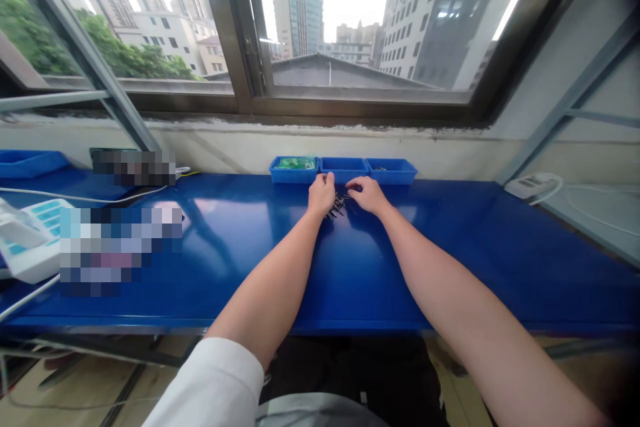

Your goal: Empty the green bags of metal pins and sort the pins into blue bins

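Both my arms reach out over the blue table (240, 247) toward its far edge. My left hand (321, 191) and my right hand (367, 193) rest side by side, fingers curled, on either side of a small pile of dark screws (338, 205). The fingertips of both hands touch or pinch at the pile; what they hold is too small to make out. Just behind the hands stand three small blue bins in a row: the left bin (294, 170) holds green parts, the middle bin (345, 168) and the right bin (391, 171) look nearly empty.
A white device (30, 240) with cables sits at the table's left end, beside a blue tray (30, 161). A white power strip (533, 183) lies on the grey ledge at the right. A wide window runs behind the table.
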`<state>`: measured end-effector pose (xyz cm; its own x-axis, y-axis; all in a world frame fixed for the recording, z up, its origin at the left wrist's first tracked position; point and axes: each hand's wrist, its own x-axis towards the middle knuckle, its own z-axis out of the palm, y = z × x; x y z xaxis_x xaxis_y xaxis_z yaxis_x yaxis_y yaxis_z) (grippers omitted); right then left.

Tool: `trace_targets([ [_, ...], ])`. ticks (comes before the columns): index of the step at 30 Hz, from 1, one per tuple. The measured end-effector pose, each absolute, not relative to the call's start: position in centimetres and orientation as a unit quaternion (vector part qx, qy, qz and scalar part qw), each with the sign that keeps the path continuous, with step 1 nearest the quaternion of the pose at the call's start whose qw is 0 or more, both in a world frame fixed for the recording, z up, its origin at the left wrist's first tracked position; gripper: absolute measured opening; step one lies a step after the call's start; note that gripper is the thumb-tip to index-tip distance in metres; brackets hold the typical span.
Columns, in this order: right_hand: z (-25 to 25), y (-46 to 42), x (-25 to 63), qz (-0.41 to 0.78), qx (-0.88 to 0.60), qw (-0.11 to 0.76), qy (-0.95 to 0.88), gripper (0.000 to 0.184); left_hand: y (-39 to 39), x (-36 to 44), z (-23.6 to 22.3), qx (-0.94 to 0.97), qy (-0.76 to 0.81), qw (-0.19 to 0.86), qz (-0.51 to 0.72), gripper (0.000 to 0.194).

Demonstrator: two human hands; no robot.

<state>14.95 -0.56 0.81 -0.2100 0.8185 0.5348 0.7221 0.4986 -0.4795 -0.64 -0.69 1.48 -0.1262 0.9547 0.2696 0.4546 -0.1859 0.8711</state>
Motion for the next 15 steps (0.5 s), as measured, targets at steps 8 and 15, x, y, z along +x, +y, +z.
trace_targets([
  [8,0.3,-0.3,14.7,0.06,-0.501,0.286,-0.815,0.036,0.2,-0.9,0.6,0.595,0.554,0.313,0.491,0.053],
  [15,0.6,-0.3,14.8,0.048,-0.499,0.271,-0.822,0.021,-1.0,-0.7,1.1,0.678,0.555,0.261,0.406,0.053],
])
